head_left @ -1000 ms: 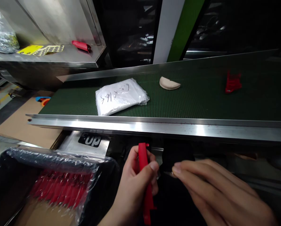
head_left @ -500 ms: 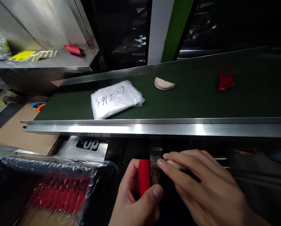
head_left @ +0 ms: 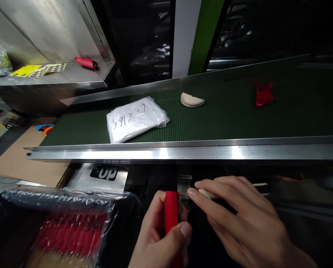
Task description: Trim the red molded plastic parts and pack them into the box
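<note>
My left hand (head_left: 157, 238) is wrapped around a red plastic piece (head_left: 170, 212), held upright with the thumb across its lower part. My right hand (head_left: 247, 223) pinches a thin-bladed trimming tool with a pale handle (head_left: 207, 193). The tool's narrow metal tip points left, at the upper right edge of the red piece, where a small red bit shows. Whether the tip touches the piece is too small to tell. Both hands are in front of the conveyor, below its metal rail (head_left: 166, 152).
On the green conveyor belt (head_left: 222, 119) lie a white packet with handwriting (head_left: 137, 119), a folded cream pad (head_left: 192, 100) and a red part (head_left: 263, 93). A plastic-lined black bin (head_left: 121, 212) at lower left holds several bagged red pieces (head_left: 74, 234). Another red piece (head_left: 86, 62) rests on the metal shelf.
The view has shifted slightly, so the belt's objects appear a little further left. Both hands keep almost the same pose, with the tool tip still beside the red piece's upper edge.
</note>
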Available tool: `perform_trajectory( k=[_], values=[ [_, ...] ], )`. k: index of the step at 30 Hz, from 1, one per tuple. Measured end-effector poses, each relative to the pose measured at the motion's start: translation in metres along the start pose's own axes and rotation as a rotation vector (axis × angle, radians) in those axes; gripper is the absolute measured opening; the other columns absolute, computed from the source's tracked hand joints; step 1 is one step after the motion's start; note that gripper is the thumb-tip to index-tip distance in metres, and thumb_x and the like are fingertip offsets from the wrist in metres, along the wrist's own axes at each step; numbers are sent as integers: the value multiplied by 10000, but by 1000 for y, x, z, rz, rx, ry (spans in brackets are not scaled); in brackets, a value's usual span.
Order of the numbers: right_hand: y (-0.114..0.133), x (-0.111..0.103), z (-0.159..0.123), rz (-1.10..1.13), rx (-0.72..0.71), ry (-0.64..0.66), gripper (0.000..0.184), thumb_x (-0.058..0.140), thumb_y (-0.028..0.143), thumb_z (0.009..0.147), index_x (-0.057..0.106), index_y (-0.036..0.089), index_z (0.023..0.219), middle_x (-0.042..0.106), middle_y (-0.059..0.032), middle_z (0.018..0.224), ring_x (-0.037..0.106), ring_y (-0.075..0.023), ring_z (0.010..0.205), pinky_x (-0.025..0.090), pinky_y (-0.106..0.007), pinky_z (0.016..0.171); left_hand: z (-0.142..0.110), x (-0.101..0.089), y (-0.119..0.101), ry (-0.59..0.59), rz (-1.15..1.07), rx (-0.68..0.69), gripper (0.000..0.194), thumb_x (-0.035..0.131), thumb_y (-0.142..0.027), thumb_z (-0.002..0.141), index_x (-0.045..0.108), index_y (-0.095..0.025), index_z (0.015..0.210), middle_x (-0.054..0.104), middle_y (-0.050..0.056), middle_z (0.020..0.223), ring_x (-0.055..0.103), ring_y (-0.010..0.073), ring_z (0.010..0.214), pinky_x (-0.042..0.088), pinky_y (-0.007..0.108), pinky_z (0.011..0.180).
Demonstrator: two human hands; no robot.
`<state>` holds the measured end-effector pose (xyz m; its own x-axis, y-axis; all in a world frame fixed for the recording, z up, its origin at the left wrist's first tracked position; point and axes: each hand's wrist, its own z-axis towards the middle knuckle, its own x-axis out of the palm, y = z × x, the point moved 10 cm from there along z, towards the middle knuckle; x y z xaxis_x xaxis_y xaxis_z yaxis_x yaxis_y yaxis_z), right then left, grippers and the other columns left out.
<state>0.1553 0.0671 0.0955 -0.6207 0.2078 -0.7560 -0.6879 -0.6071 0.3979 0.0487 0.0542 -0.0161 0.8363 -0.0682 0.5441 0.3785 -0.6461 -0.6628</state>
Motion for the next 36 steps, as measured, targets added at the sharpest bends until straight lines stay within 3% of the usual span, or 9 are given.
perform_trajectory(
  k=[6, 13, 24, 29, 36],
  values=[
    [-2, -6, 1, 124, 75, -46, 340, 517, -21, 851, 680, 136, 1104, 670, -118, 1015, 631, -193, 909, 539, -340, 736, 0, 16, -2, 185, -191, -8, 209, 665, -295, 858, 475, -214, 888, 502, -35, 794, 419, 22, 490, 371, 110, 443],
    [3, -1, 2, 132, 61, -44, 309, 526, 14, 870, 682, 132, 1109, 688, -118, 989, 639, -195, 872, 553, -336, 694, -2, 28, -6, 370, -278, 4, 168, 595, -299, 898, 454, -220, 946, 491, -25, 805, 432, 21, 500, 354, 126, 476],
    [-9, 6, -8, 135, 118, -61, 390, 511, -30, 864, 639, 133, 1195, 653, -120, 1065, 612, -192, 964, 541, -356, 790, -6, 31, -1, 390, -321, -23, 171, 605, -281, 852, 473, -194, 916, 489, 0, 756, 442, 47, 548, 278, 161, 520],
    [-4, 2, -7, 168, 77, -52, 352, 521, -23, 859, 658, 130, 1145, 657, -117, 1045, 615, -189, 964, 542, -340, 777, -7, 31, -2, 380, -339, 11, 154, 535, -334, 913, 454, -211, 958, 473, -1, 770, 407, 34, 490, 223, 157, 462],
    [4, 1, -10, 119, 43, -61, 319, 556, 10, 859, 682, 151, 1116, 676, -111, 1013, 614, -209, 911, 523, -354, 724, -9, 31, 0, 347, -405, -16, 177, 553, -357, 920, 489, -202, 978, 501, 6, 748, 407, 45, 509, 301, 145, 475]
  ],
)
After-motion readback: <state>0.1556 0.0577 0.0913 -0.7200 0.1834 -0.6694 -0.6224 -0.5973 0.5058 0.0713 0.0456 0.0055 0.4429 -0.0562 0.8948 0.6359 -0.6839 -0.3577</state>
